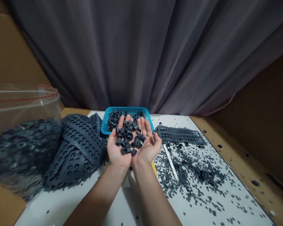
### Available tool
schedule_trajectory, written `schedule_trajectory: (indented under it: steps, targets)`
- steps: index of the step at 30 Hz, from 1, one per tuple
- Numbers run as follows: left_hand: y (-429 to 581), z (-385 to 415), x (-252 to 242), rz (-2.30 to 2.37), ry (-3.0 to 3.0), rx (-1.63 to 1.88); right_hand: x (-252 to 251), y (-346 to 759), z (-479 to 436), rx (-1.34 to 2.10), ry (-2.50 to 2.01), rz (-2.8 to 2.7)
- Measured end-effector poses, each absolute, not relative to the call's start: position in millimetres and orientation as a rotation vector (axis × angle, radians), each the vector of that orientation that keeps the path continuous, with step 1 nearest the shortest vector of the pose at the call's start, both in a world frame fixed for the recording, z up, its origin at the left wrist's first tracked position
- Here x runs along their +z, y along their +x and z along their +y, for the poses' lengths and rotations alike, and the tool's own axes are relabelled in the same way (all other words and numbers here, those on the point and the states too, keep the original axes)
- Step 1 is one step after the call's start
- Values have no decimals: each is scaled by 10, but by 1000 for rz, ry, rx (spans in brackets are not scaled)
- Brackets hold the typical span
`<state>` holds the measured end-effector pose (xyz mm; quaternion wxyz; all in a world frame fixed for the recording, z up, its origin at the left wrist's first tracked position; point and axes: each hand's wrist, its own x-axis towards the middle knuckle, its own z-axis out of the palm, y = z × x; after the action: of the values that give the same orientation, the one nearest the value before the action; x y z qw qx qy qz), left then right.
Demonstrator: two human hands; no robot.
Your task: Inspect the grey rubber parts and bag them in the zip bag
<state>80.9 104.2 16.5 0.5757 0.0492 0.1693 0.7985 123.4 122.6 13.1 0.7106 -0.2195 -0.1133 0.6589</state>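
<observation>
Forearms rise bare from 6 o'clock. Left hand and right hand are together, palms up, edges touching, fingers loosely cupped and not clamping. Heaped across both palms are dark grey rubber rings, just in front of a blue plastic basket at 12 o'clock that holds more of them.

Risks: the seam between the palms is shallow and the heap stands proud of it, so a tilt or parting of the hands could spill rings. Strays could then mix with the small dark discs scattered at 3 to 5 o'clock, or roll off the table. A careless elbow could also catch the clear zip bag at 9 o'clock, full of rings and just beside a pile of punched rubber sheets.

White tabletop, littered; a punched strip at 2 o'clock, a white stick at 4. Tan cardboard flanks it; grey curtain hangs behind.
</observation>
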Motion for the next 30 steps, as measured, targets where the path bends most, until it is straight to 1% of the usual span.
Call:
schedule_trajectory:
  steps: [5, 9, 13, 16, 22, 24, 26, 28, 30]
  targets:
    - [802, 1071, 176, 397, -32, 1870, 145, 1217, 1203, 1432, -456, -252]
    - [802, 1088, 173, 460, -135, 1885, 120, 1176, 1195, 1392, -526, -319]
    - [780, 1096, 163, 504, -205, 1827, 116, 1157, 1188, 1376, -651, -329]
    - [767, 1088, 172, 510, -189, 1824, 133, 1159, 1170, 1388, -644, -358]
    - [824, 1015, 239, 558, 142, 1970, 142, 1192, 1102, 1369, -442, -596]
    - [835, 982, 230, 722, 347, 2014, 126, 1204, 1079, 1341, -433, -760]
    - [826, 952, 196, 985, 598, 2029, 98, 1201, 1061, 1342, -471, -923]
    - [803, 927, 153, 1227, 824, 1978, 54, 1172, 1052, 1386, -516, -993]
    - [776, 912, 119, 1367, 988, 1910, -1, 1116, 1051, 1428, -548, -984]
